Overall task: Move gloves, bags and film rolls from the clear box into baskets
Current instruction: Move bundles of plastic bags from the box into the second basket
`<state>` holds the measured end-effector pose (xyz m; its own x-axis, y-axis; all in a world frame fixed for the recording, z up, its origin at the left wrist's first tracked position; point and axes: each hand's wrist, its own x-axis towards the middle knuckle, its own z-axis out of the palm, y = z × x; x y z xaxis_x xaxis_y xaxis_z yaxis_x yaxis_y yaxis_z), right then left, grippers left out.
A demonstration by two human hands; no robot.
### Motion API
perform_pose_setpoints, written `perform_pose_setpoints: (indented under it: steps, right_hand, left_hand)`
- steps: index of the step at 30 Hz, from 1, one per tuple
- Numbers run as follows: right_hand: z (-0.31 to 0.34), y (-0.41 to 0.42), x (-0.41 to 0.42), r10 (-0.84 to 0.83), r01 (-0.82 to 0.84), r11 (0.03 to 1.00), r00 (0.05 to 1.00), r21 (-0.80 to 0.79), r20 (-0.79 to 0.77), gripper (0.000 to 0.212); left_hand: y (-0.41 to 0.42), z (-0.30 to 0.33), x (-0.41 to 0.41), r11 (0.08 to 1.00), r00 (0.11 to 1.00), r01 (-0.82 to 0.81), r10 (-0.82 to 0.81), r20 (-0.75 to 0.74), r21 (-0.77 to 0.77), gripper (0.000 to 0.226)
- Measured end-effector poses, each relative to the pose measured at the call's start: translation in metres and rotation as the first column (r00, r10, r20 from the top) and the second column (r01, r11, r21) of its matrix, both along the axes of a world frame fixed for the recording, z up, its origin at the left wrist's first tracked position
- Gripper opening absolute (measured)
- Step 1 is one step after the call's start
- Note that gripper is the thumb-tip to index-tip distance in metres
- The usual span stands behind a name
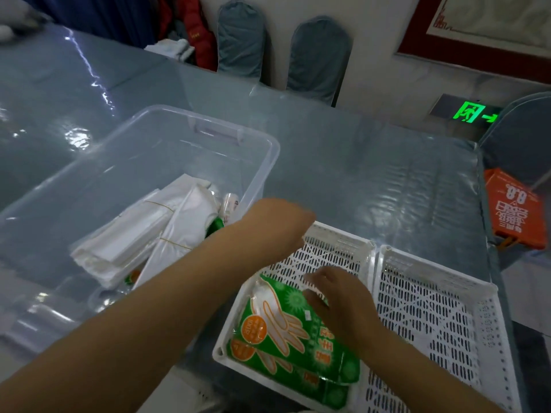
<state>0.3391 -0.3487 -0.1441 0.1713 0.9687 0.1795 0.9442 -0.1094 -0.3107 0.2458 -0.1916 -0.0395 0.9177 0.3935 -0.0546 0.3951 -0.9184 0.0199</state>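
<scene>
Green glove packs (286, 332) lie stacked in the left white basket (337, 248). My right hand (340, 299) rests on the upper pack with its fingers spread, pressing it down. My left hand (280, 225) hovers over the far left corner of that basket, beside the clear box (208, 126), with loosely curled fingers and nothing in it. In the clear box lie bundles of white bags (149, 234) tied with rubber bands, a film roll (231, 204) at the right wall and a green item (214, 226), partly hidden by my left forearm.
A second white basket (432, 308) stands to the right of the first, with nothing in it. The grey table (357, 162) is covered with clear sheeting. An orange bag (515, 207) hangs off the table's right edge. Covered chairs (241, 37) stand behind.
</scene>
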Motion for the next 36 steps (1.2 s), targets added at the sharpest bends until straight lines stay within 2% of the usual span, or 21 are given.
perform_pose_setpoints:
  steps: [3, 7, 10, 12, 14, 17, 19, 22, 24, 27, 29, 32, 36]
  right_hand:
    - [0.042, 0.016, -0.004, -0.026, 0.022, 0.981, 1.000, 0.194, 0.016, 0.022]
    - [0.093, 0.046, -0.022, -0.051, 0.018, 0.934, 0.995, 0.356, 0.083, 0.019]
    - [0.124, 0.082, -0.051, -0.027, -0.022, 0.894, 0.994, 0.447, 0.104, 0.019]
    - [0.135, 0.115, -0.079, 0.035, -0.079, 0.883, 0.994, 0.463, 0.103, 0.017]
    - [0.137, 0.154, -0.107, 0.099, -0.130, 0.919, 0.990, 0.372, 0.101, 0.018]
    - [0.118, 0.220, -0.141, 0.189, -0.189, 0.982, 0.982, -0.014, -0.016, 0.018]
    - [0.095, 0.262, -0.156, 0.225, -0.233, 0.937, 0.972, -0.259, -0.061, 0.020]
    - [0.063, 0.307, -0.168, 0.273, -0.243, 0.859, 0.962, -0.450, 0.002, 0.024]
    - [0.044, 0.322, -0.174, 0.344, -0.268, 0.815, 0.937, -0.514, 0.058, 0.031]
    - [0.023, 0.331, -0.186, 0.506, -0.386, 0.778, 0.853, -0.496, 0.129, 0.045]
    - [0.014, 0.336, -0.194, 0.597, -0.454, 0.733, 0.786, -0.507, 0.161, 0.063]
    - [0.011, 0.347, -0.201, 0.653, -0.468, 0.677, 0.738, -0.568, 0.171, 0.088]
    - [0.010, 0.357, -0.204, 0.709, -0.489, 0.655, 0.662, -0.576, 0.243, 0.089]
  left_hand:
    - [0.007, 0.029, -0.045, 1.000, 0.994, 0.004, -0.005, 0.111, 0.007, 0.030]
    - [0.033, 0.053, -0.123, 0.998, 0.989, -0.055, 0.054, 0.139, -0.001, 0.032]
    - [0.075, 0.056, -0.186, 0.972, 0.969, -0.234, 0.232, 0.083, 0.025, 0.030]
    - [0.110, 0.051, -0.224, 0.923, 0.923, -0.384, 0.382, 0.044, 0.032, 0.029]
    - [0.140, 0.042, -0.251, 0.881, 0.881, -0.473, 0.473, 0.023, 0.015, 0.028]
    - [0.171, 0.026, -0.275, 0.882, 0.881, -0.470, 0.471, -0.038, 0.020, 0.028]
    - [0.185, 0.016, -0.285, 0.902, 0.900, -0.430, 0.432, -0.056, 0.035, 0.029]
    - [0.199, 0.006, -0.296, 0.920, 0.919, -0.392, 0.393, -0.031, 0.016, 0.029]
    - [0.203, 0.000, -0.300, 0.936, 0.936, -0.352, 0.352, 0.001, -0.008, 0.028]
    - [0.211, -0.006, -0.303, 0.956, 0.955, -0.294, 0.294, 0.035, -0.010, 0.028]
    - [0.216, -0.008, -0.303, 0.963, 0.961, -0.271, 0.271, 0.051, -0.017, 0.027]
    - [0.221, -0.009, -0.304, 0.968, 0.964, -0.249, 0.251, 0.089, -0.037, 0.026]
    - [0.224, -0.012, -0.304, 0.967, 0.962, -0.247, 0.253, 0.105, -0.063, 0.026]
